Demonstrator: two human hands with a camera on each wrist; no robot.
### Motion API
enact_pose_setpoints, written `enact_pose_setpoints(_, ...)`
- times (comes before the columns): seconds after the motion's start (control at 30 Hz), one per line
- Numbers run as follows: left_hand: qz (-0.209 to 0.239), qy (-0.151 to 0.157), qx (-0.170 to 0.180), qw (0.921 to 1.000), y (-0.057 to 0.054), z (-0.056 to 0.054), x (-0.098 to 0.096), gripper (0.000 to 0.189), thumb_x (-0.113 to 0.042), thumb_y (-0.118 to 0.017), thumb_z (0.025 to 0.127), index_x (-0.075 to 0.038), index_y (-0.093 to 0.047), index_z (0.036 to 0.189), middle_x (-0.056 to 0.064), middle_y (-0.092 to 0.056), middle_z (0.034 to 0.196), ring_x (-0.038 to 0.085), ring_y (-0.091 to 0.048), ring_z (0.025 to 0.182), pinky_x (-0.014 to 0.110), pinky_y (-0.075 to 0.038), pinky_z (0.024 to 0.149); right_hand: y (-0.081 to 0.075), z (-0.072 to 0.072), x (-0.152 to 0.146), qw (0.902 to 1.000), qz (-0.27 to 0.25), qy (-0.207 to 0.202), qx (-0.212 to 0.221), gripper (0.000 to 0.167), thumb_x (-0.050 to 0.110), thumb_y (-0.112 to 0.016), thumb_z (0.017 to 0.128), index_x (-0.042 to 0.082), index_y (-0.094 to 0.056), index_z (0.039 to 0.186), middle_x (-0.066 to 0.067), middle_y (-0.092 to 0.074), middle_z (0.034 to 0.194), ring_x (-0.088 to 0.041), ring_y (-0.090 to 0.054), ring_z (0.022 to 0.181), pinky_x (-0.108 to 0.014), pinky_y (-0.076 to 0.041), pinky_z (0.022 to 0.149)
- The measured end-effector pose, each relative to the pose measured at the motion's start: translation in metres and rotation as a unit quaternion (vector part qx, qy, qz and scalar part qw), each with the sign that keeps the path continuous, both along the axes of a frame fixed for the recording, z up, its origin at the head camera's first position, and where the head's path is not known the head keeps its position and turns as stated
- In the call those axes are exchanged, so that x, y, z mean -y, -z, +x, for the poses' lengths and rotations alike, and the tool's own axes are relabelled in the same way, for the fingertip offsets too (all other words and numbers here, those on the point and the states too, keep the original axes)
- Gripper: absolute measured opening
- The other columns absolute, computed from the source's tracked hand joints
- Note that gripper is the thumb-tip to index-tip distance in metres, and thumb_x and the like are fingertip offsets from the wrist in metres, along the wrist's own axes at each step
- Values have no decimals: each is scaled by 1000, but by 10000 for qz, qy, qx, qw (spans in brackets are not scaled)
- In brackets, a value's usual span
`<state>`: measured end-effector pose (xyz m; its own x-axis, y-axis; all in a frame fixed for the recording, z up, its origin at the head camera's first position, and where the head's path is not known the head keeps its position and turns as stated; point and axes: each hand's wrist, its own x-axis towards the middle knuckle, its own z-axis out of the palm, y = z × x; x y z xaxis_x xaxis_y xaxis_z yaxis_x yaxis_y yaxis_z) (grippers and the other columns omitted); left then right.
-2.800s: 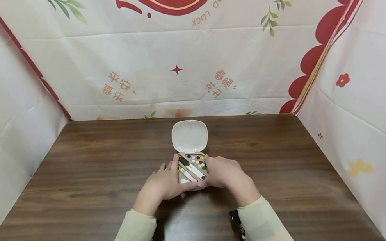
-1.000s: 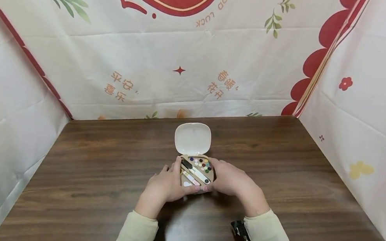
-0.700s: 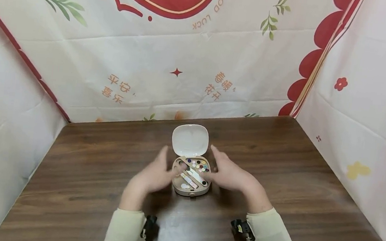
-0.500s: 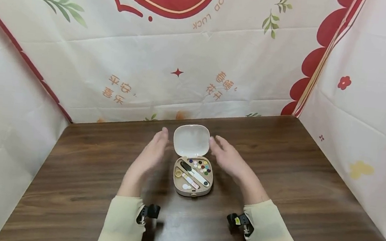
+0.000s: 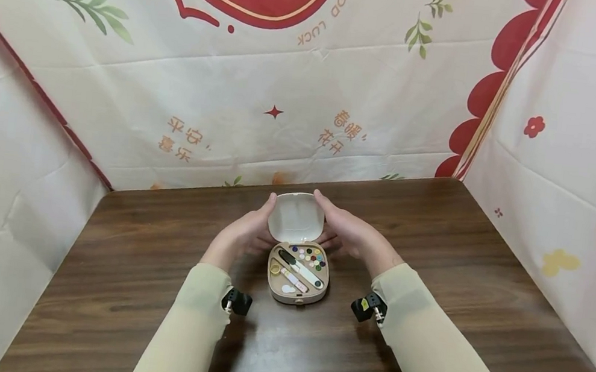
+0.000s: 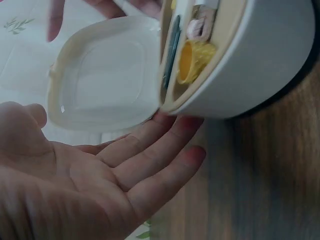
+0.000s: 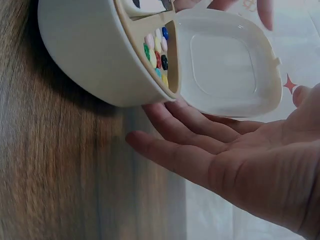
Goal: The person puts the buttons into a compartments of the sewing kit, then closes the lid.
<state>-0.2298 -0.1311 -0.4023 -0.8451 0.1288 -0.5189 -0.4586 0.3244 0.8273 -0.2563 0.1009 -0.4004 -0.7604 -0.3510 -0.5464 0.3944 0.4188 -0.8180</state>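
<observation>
A small sewing kit box (image 5: 292, 297) stands on the table, its white lid (image 5: 296, 217) raised at the far side. Inside lie colored buttons (image 7: 157, 52), a gold thimble (image 6: 194, 61), a slim white tool with a black end (image 5: 302, 269) and a patterned strip-like piece (image 5: 293, 279). My left hand (image 5: 244, 232) is at the lid's left side, thumb up near its top corner, fingers extended behind. On the other side my right hand (image 5: 350, 231) mirrors it, thumb by the upper right corner. Both wrist views show straight fingers close to the hinge end and thumbs standing away.
The brown wooden table (image 5: 144, 303) extends around the box on all sides. Behind it hangs a printed white cloth (image 5: 232, 82), with more white cloth at left and right. A small black device (image 5: 238, 302) shows at each wrist.
Both hands have let go of the box's base, spread apart, moved farther back and come in beside the raised lid. The box and its contents stay in about the same place.
</observation>
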Motion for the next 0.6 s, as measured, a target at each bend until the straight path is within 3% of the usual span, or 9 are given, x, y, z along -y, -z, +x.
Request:
enact_pose_setpoints(0.23, 252, -141, 225, 9993, 2, 1, -4, 104, -82, -20, 102, 4, -43, 155, 38, -63, 139, 51, -58, 139, 61, -43, 121, 4, -1, 1, 9999, -117, 104, 13, 99, 86, -23, 99, 12, -33, 164, -18, -69, 109, -29, -66, 102, -49, -55, 95)
enact_pose_setpoints(0.43, 670, -383, 345, 9964, 5, 1, -11, 100, -77, -29, 103, 4, -34, 161, 41, -48, 152, 52, -45, 150, 62, -36, 126, 5, 1, 2, 9998, -46, 173, -94, 96, 85, -25, 100, 5, -50, 146, -17, -67, 108, -27, -65, 98, -46, -59, 92)
enact_pose_setpoints(0.6, 847, -413, 337, 9950, 11, 2, -13, 101, -76, -29, 102, 5, -32, 161, 41, -42, 157, 52, -38, 154, 63, -32, 128, 6, 2, 1, 9997, -61, 150, -163, 89, 81, -26, 102, 5, -54, 138, -15, -64, 103, -26, -63, 93, -44, -60, 85)
